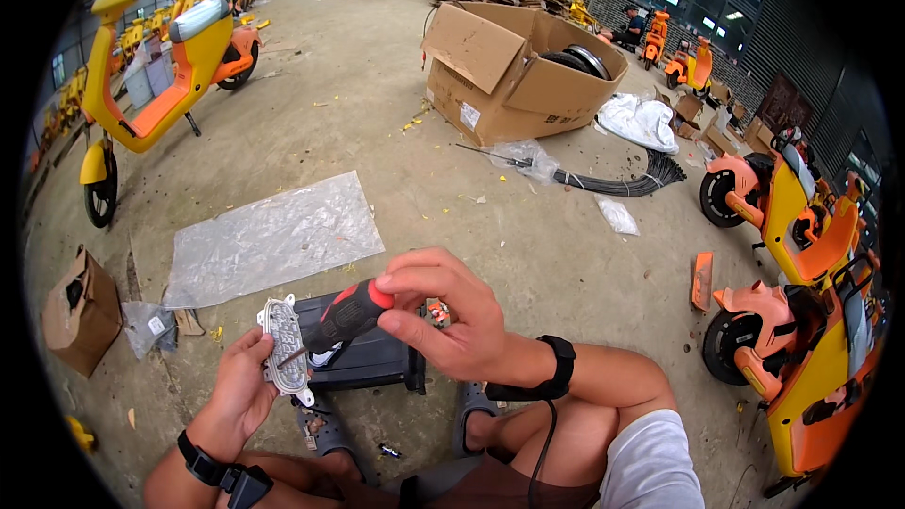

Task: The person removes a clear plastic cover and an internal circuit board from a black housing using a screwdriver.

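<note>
My left hand [241, 379] grips a clear, oval light unit [287, 347] with white mounting tabs, holding it by its left edge. In my right hand [451, 309] is a screwdriver [347, 313] with a black and red handle, its fingers closed round the red end. The screwdriver slants down to the left, and its shaft reaches the lower part of the light unit; whether the tip sits in a screw cannot be made out. Below both hands stands a low black plastic stool [372, 369]. Small orange and silver parts [437, 313] show beside my right hand, partly hidden.
A plastic sheet [283, 236] lies on the floor ahead. A large open carton [514, 85] stands beyond it, near a bundle of black cables [622, 184]. Yellow and orange scooters stand left [170, 75] and right [801, 349]. A small carton [83, 313] sits at left.
</note>
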A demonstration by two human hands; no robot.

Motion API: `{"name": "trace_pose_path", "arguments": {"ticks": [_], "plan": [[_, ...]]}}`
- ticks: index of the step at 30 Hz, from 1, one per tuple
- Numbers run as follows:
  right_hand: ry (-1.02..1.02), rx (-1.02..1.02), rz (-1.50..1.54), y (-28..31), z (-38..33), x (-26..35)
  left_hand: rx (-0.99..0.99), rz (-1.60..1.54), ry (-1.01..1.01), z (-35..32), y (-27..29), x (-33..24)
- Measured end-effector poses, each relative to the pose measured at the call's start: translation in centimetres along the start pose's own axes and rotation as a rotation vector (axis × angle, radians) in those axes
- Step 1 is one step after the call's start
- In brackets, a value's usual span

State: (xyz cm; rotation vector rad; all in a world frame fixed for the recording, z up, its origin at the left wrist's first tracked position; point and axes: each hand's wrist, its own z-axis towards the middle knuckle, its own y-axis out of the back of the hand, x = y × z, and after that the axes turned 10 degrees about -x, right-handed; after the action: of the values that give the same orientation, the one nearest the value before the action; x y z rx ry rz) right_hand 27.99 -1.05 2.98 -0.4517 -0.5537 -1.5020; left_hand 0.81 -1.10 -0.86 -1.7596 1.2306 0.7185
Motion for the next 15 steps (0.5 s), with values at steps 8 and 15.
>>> {"name": "trace_pose_path", "arguments": {"ticks": [8, 15], "plan": [[0.028, -0.015, -0.040, -0.21, 0.08, 0.17, 0.016, -0.005, -0.008, 0.11, 0.20, 0.07], [0.038, -0.015, -0.012, -0.18, 0.06, -0.09, 0.000, 0.014, -0.007, 0.02, 0.02, 0.05]]}}
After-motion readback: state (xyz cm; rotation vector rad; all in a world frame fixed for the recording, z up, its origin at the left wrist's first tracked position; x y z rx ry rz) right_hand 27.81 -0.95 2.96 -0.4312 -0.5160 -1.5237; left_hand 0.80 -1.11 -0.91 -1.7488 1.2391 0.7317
